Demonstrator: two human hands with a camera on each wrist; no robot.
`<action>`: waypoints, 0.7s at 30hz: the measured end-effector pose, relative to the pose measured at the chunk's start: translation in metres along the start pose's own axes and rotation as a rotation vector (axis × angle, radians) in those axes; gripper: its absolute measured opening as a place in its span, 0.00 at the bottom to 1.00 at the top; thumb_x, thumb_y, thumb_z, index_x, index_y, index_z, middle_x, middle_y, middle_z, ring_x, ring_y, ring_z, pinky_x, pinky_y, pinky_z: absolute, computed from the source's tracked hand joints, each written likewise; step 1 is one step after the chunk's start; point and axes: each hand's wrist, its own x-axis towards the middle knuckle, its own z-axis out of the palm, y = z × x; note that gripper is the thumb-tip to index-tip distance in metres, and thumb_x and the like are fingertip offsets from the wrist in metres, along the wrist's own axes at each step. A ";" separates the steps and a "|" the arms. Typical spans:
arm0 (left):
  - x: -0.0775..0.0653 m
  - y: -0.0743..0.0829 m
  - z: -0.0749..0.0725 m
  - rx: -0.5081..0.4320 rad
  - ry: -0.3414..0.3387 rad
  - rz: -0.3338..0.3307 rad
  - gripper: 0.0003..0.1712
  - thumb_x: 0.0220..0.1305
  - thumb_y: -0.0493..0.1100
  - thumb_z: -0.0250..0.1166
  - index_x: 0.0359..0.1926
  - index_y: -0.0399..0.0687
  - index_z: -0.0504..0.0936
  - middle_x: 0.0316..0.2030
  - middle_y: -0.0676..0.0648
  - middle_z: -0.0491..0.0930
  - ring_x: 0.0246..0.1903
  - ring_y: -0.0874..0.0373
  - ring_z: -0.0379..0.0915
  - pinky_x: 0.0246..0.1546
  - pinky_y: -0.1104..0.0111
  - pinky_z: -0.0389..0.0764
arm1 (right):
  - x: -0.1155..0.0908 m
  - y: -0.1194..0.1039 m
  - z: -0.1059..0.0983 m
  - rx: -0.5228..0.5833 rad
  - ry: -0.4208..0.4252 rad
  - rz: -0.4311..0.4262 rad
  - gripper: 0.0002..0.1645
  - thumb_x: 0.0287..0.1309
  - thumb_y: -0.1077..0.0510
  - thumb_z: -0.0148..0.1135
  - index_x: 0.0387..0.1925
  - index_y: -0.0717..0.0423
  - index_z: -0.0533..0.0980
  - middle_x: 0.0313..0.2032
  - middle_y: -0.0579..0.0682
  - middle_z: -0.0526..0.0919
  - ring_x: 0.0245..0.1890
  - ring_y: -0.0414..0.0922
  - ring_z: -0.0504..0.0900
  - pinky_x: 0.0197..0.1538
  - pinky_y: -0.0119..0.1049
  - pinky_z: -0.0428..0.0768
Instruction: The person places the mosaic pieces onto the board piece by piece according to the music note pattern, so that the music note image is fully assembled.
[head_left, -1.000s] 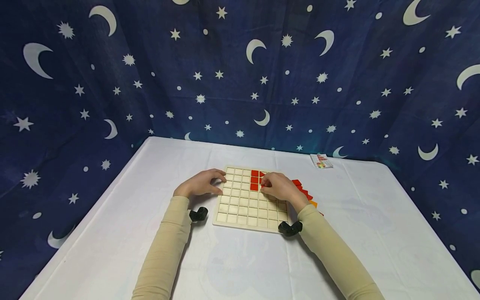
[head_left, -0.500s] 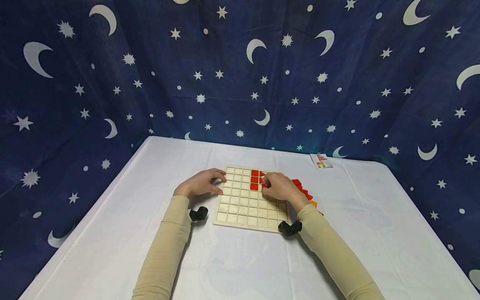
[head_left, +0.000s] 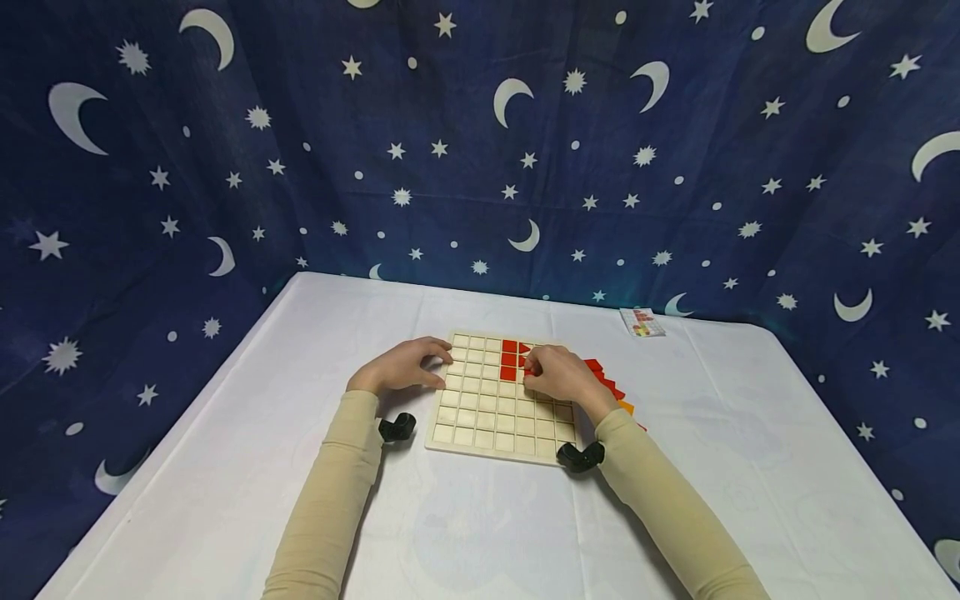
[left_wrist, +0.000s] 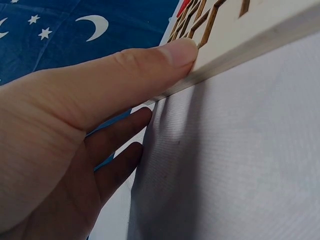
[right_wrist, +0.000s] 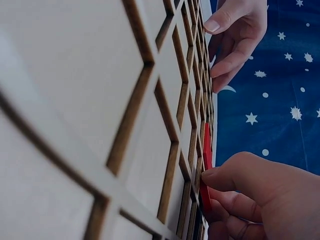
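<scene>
Well, both hands are at the grid board

From my end of the feed, nearest come two tan sleeves, reaching over the white tabletop from the board's near side. A black wrist device sits at each cuff: one off the board's left edge, the other over its near right corner.

At the board's left edge is the left hand; my left wrist view shows its thumb resting on the rim and its other fingers relaxed and released.

Over the board's right half, the right hand has its fingers bent, pinching a red piece at one of the cells. I can't make out that piece's full shape.

Three red squares fill a column in the board's far half, with a red triangle beside the farthest.

Just right of the board lie loose red pieces and an orange piece, partly hidden by the right arm. Beyond its far right corner lies a printed card. Farthest, behind the board, hangs a dark blue curtain with pale moons and stars.
</scene>
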 end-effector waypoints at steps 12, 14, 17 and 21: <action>0.001 0.000 0.000 0.005 -0.006 -0.009 0.24 0.57 0.42 0.73 0.55 0.42 0.81 0.67 0.41 0.67 0.69 0.45 0.57 0.70 0.55 0.58 | -0.001 0.001 0.000 0.003 0.008 0.003 0.06 0.55 0.59 0.64 0.35 0.57 0.78 0.28 0.46 0.77 0.29 0.43 0.72 0.34 0.36 0.73; 0.001 -0.001 0.000 0.007 -0.007 -0.009 0.24 0.57 0.43 0.73 0.55 0.42 0.81 0.67 0.41 0.67 0.69 0.45 0.57 0.70 0.55 0.59 | -0.001 0.000 0.000 0.003 0.008 0.004 0.06 0.56 0.59 0.64 0.35 0.57 0.78 0.28 0.46 0.77 0.29 0.43 0.72 0.34 0.36 0.73; 0.002 -0.001 0.001 0.016 -0.006 -0.009 0.24 0.58 0.43 0.73 0.55 0.42 0.81 0.67 0.42 0.67 0.70 0.45 0.57 0.70 0.55 0.58 | -0.001 0.000 0.000 0.003 0.007 0.003 0.06 0.56 0.59 0.64 0.34 0.56 0.78 0.28 0.46 0.76 0.29 0.43 0.72 0.34 0.36 0.73; 0.001 -0.001 0.001 0.017 -0.008 -0.015 0.24 0.58 0.43 0.73 0.55 0.43 0.81 0.67 0.42 0.67 0.70 0.45 0.56 0.71 0.55 0.58 | -0.001 0.001 0.000 0.006 0.006 0.001 0.05 0.56 0.59 0.64 0.33 0.56 0.77 0.27 0.46 0.75 0.28 0.43 0.72 0.33 0.35 0.71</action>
